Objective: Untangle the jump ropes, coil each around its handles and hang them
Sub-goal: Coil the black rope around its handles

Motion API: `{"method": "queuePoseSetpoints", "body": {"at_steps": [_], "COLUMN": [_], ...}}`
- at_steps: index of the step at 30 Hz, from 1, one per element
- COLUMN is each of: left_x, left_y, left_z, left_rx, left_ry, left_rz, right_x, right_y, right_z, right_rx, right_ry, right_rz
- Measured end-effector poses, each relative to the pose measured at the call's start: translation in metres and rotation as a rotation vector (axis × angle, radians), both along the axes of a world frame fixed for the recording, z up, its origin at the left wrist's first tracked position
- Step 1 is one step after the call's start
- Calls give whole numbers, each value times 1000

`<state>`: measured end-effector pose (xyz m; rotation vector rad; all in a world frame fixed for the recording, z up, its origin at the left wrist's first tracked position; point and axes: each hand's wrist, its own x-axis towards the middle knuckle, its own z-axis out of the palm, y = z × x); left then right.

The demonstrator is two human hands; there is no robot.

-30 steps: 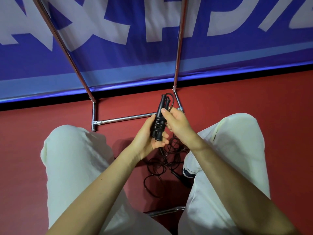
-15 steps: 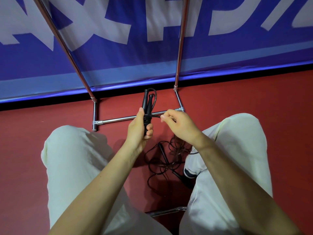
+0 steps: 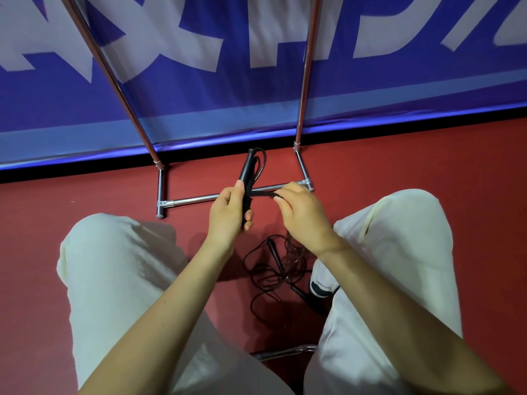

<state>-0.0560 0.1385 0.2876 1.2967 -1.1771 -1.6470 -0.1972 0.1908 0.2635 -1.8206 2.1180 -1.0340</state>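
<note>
The left hand [image 3: 228,212] has its grip clenched round the black jump rope handles [image 3: 247,178], held upright between the knees above the red floor [image 3: 427,161], with cord already coiled round their lower part. The right hand [image 3: 302,215], just beside it, pinches a taut stretch of cord [image 3: 263,194] running sideways from the handles to its fingertips. A second jump rope [image 3: 273,269] lies in a loose tangle on the floor below the hands, beside a shoe [image 3: 320,280], near the metal rack [image 3: 196,199].
</note>
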Motion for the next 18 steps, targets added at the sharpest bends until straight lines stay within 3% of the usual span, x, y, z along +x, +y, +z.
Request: {"method": "queuePoseSetpoints", "body": {"at_steps": [3,5,11,18], "left_x": [3,6,9,12], "left_y": [-1,-4,3,3], "left_z": [-1,3,17,10], "left_rx": [-3,129,349,770], "left_ry": [-9,99,441,932], "left_rz": [-2,-7,-241,-501], "right_x": [15,17,-2,2], "right_y": [1,2,-5,-6], "right_z": [14,26,41,36], "right_rx": [234,293,94,239], "right_ry": [-676,-902,-817,-890], "right_rz": [-26,32,182,270]}}
